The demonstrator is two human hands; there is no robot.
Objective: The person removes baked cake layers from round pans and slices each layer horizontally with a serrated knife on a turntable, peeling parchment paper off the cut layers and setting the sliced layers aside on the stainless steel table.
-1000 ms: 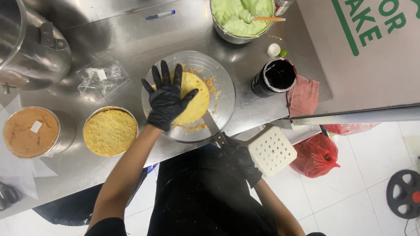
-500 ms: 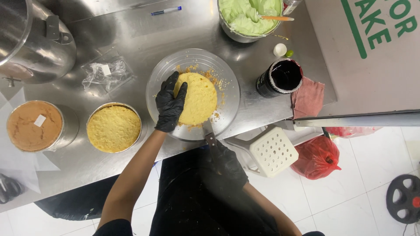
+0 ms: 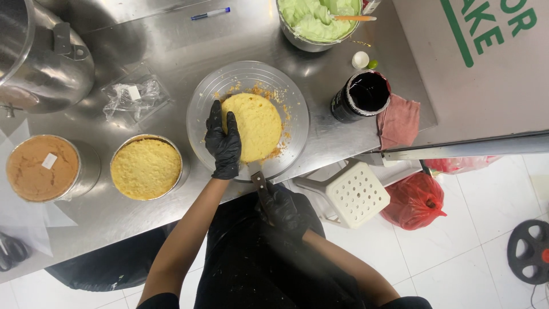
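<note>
A round yellow sponge cake [image 3: 257,126] sits on a clear turntable plate [image 3: 291,91] strewn with crumbs. My left hand [image 3: 223,143], in a black glove, lies flat against the cake's left side. My right hand [image 3: 283,209], also gloved in black, grips the dark handle of a knife [image 3: 258,178] at the plate's near edge. The blade runs in under the cake and is mostly hidden.
Left of the plate stand a tin of yellow cake [image 3: 146,167] and a tin of brown cake [image 3: 41,167]. A bowl of pale green cream [image 3: 317,20], a dark jar [image 3: 366,94], a pink cloth [image 3: 398,121], a plastic bag [image 3: 132,98] and a large steel pot [image 3: 40,51] surround it. A white stool [image 3: 354,194] stands below the counter.
My left hand slid from on top of the cake to its left side. My right hand came up from below the counter and brought the knife to the cake's near edge.
</note>
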